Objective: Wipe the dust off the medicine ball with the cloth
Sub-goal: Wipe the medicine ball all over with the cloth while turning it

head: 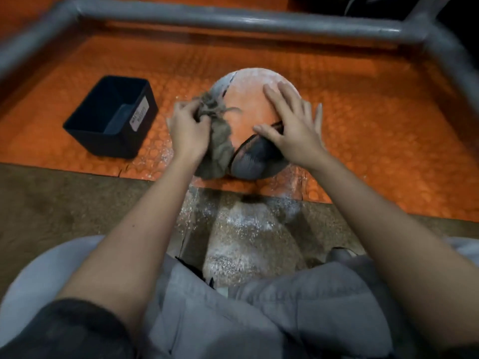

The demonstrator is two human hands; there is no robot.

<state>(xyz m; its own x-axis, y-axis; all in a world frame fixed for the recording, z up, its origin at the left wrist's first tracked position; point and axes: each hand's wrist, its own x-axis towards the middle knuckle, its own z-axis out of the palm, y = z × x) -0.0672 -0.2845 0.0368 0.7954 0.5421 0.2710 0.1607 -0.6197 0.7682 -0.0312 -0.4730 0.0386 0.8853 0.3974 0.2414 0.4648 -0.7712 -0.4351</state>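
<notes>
An orange and grey medicine ball (248,110) sits on the orange mat (363,141), its top dusted with white powder. My left hand (186,128) grips a crumpled brown-grey cloth (217,149) against the ball's left side. My right hand (293,125) lies flat on the ball's right side with its fingers spread. The cloth hangs down over the ball's lower left.
A black open box (114,117) with a white label stands on the mat left of the ball. A grey metal frame (233,19) runs across the back and down both sides. White dust lies on the floor (243,229) between my knees.
</notes>
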